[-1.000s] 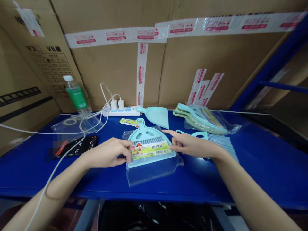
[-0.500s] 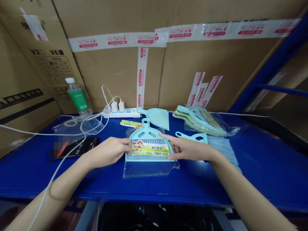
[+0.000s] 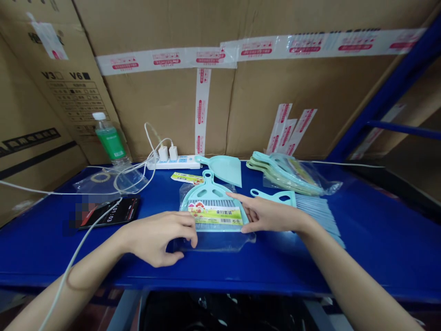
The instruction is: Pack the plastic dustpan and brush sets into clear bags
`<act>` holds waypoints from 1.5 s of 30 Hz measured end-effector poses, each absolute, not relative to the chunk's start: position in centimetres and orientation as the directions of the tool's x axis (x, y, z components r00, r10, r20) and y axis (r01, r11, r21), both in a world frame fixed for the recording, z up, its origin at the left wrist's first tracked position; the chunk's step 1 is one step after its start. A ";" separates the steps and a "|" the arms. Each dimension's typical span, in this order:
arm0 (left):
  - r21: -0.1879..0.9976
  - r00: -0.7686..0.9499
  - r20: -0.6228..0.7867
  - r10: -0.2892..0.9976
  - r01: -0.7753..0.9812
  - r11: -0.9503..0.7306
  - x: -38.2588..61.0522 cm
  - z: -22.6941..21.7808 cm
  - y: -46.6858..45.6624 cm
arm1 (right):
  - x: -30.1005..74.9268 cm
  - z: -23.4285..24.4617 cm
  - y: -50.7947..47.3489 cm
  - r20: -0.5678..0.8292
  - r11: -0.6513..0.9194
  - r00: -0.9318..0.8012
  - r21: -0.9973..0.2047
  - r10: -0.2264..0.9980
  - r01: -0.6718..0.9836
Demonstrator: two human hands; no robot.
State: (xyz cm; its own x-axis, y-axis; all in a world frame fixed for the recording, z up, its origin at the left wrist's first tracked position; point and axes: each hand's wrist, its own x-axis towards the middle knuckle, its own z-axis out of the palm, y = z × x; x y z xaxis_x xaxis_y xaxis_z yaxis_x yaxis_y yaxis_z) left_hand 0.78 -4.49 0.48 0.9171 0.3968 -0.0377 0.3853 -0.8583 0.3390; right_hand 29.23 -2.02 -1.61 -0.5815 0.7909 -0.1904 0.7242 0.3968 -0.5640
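Note:
A mint dustpan-and-brush set with a colourful label (image 3: 214, 209) lies in a clear plastic bag (image 3: 220, 240) on the blue table (image 3: 372, 239). My left hand (image 3: 161, 236) pinches the bag's open front flap at its left corner. Flat against the right side of the set lies my right hand (image 3: 267, 214), fingers stretched out and index pointing across the pan.
A loose mint brush (image 3: 310, 204) lies right of my hand, bagged sets (image 3: 292, 172) behind it. A bare dustpan (image 3: 223, 166), a label (image 3: 186, 177), a power strip (image 3: 174, 161), a green bottle (image 3: 110, 140), a phone (image 3: 110, 214) and cardboard boxes (image 3: 165, 92) surround the spot.
The set slid fully into the bag and turned square. My left hand moved from the set's left edge down to the bag's front flap; my right hand stayed on the right side.

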 end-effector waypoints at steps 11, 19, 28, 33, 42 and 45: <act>0.327 0.848 0.005 0.530 0.499 -0.802 0.8 1.0 -4.2 | 28.8 -0.1 -2.6 -0.075 0.473 -0.581 -0.500 0.811 0.725; 0.286 0.750 -0.020 0.661 0.638 -0.715 1.1 1.0 -4.0 | 28.8 -0.5 -2.9 -0.077 0.597 -0.763 -0.574 0.642 0.560; 0.233 0.748 -0.019 0.664 0.649 -0.724 1.0 0.6 -3.9 | 27.9 -0.5 -2.9 -0.031 0.670 -0.788 -0.506 0.616 0.543; 0.291 0.829 0.035 0.559 0.526 -0.799 1.0 -0.2 -3.5 | 27.7 -0.7 -2.8 -0.029 0.647 -0.757 -0.499 0.653 0.577; 0.345 0.857 0.035 0.515 0.473 -0.811 1.1 -0.5 -3.0 | 27.6 -1.3 -2.6 0.008 0.657 -0.758 -0.505 0.652 0.560; 0.320 0.842 0.034 0.538 0.501 -0.804 1.1 -0.6 -3.0 | 27.6 -1.3 -2.8 0.051 0.678 -0.761 -0.494 0.647 0.544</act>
State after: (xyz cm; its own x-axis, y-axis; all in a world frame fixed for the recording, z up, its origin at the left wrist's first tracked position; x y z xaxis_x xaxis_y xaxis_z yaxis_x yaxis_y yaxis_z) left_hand 1.12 -3.04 -0.61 0.8424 0.5379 0.0336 0.5008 -0.8043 0.3199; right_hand 27.60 -2.79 -1.31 -0.7605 0.6473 0.0512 0.5441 0.6784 -0.4936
